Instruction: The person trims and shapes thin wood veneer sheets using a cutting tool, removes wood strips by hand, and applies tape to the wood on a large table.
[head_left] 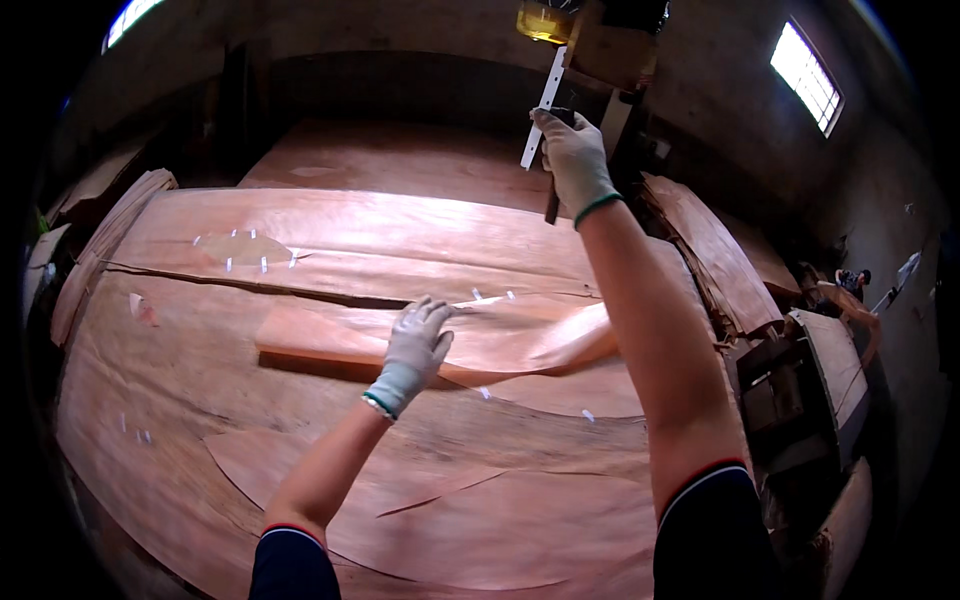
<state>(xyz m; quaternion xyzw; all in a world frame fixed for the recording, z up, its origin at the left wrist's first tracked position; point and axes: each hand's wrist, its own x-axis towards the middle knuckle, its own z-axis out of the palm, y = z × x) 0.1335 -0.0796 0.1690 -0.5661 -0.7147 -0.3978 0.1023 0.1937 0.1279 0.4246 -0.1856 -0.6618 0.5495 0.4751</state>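
Note:
My left hand [413,350], in a pale glove with a green cuff, lies on a loose, curled piece of thin reddish wood veneer [330,335], its fingers stretched out and a little apart. This piece sits over the large veneer sheet [200,370] below me, beside a long dark gap. Raised at the far right of centre, my gloved right hand [578,160] is closed on a narrow dark tool [552,203] whose kind I cannot make out. Close behind that hand hangs a white strip with holes [545,105]; whether they touch is unclear.
Short white tape pieces [264,265] mark an oval patch and several seams. More veneer sheets [710,250] are stacked at right and along the left side [100,255]. A yellow object [545,22] hangs beside a brown box [612,52]. A dark open-fronted frame [790,400] stands at right.

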